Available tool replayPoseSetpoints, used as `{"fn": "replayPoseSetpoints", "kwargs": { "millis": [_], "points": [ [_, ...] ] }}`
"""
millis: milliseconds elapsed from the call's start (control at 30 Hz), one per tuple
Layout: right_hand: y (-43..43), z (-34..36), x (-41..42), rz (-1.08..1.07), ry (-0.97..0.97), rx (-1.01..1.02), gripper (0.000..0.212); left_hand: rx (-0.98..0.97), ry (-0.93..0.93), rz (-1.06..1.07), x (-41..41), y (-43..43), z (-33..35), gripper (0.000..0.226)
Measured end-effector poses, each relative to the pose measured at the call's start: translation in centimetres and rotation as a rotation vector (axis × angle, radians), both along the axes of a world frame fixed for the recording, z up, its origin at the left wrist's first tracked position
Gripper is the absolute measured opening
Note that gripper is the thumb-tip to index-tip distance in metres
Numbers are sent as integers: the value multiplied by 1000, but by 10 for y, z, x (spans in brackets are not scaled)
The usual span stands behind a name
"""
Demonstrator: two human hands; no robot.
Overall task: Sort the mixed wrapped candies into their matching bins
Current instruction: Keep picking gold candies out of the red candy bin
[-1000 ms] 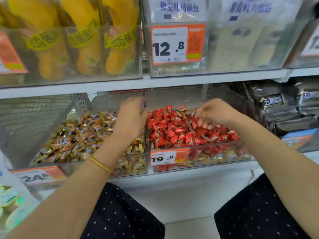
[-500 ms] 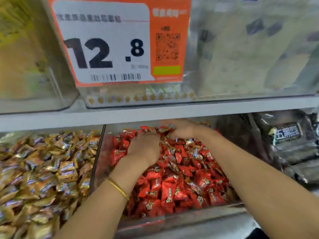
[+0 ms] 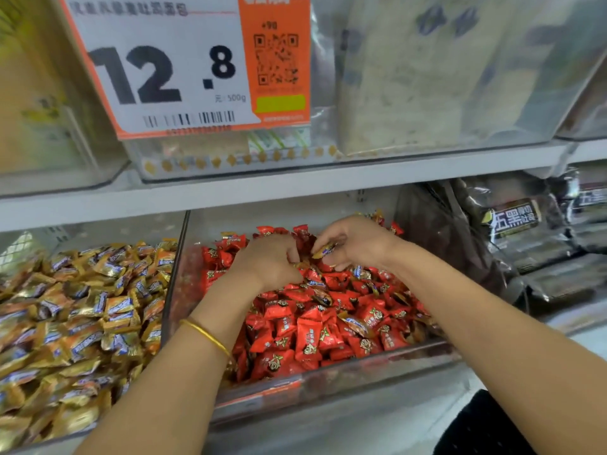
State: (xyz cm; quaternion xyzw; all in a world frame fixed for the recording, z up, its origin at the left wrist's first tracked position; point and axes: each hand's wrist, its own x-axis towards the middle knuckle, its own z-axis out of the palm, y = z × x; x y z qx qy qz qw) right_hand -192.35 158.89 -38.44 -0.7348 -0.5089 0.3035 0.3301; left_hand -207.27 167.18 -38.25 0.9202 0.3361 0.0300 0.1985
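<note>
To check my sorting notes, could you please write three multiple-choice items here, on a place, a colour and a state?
1. The left hand and right hand are in the: A) red candy bin B) gold candy bin C) top shelf
2. The right hand pinches a candy coloured: A) green B) gold C) white
3. The red candy bin is: A) empty B) lidded C) mixed with gold strays
Answers: A, red candies surround both hands; B, gold foil shows in its pinch; C, gold strays lie among them.
</note>
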Motion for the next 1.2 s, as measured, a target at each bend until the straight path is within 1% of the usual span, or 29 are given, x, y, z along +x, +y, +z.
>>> {"fn": "replayPoseSetpoints", "kwargs": {
  "millis": [100,167,200,267,333,367,400,433,467,500,533,567,633,667,700,767,800,833,867,933,1000,1033,1100,1133,1200],
  "points": [
    [-20,5,1,-129,203,107,20,-153,-144,22,-3,-3,3,14],
    [-26,6,3,-230,388,158,22,-175,-229,65,-3,-3,3,15],
    [-26,7,5,-292,531,174,23,-161,-275,100,-2,-2,2,17],
    [-23,7,10,-421,885,197,18,-115,-378,165,0,1,1,21],
    [-19,7,13,-512,1231,193,12,-114,-485,177,3,3,3,10],
    [-19,7,15,-530,1334,173,14,-141,-519,161,5,4,4,1],
    [-19,6,16,-531,1384,146,18,-159,-518,136,7,3,4,9],
    [-18,4,17,-527,1383,115,22,-151,-473,95,9,3,3,17],
    [-17,4,18,-525,1328,80,29,-114,-398,45,11,3,1,24],
    [-15,2,18,-524,1206,45,36,-59,-317,-5,14,5,-3,28],
    [-13,1,17,-506,1007,9,40,-9,-235,-49,17,6,-7,31],
    [-10,-2,14,-469,747,-21,39,37,-151,-79,20,8,-12,31],
    [-4,-5,5,-342,235,-11,25,119,-3,-101,23,12,-19,30],
    [1,-9,2,-257,70,11,15,149,33,-89,24,14,-21,28],
    [5,-12,-1,-171,-54,0,11,167,43,-70,24,15,-22,24],
    [13,-22,-6,-58,-302,-107,24,196,18,-36,25,15,-22,17],
    [16,-26,-8,-49,-420,-166,30,213,-1,-27,25,15,-22,15],
    [18,-27,-8,-55,-496,-205,31,226,-18,-22,26,16,-23,13],
    [18,-26,-9,-64,-527,-220,29,228,-34,-17,25,17,-24,12],
    [18,-26,-7,-53,-499,-201,18,213,-33,-30,25,19,-27,15],
    [16,-25,-5,-50,-435,-174,6,201,27,-62,25,22,-30,30],
    [15,-24,-5,-54,-406,-162,4,202,66,-77,26,23,-31,36],
    [13,-22,-3,-101,-346,-135,22,219,95,-98,26,24,-31,37],
    [11,-21,-2,-132,-290,-105,26,225,85,-98,26,24,-31,35],
    [6,-18,0,-196,-113,4,21,224,44,-91,26,26,-33,25]
  ]
}}
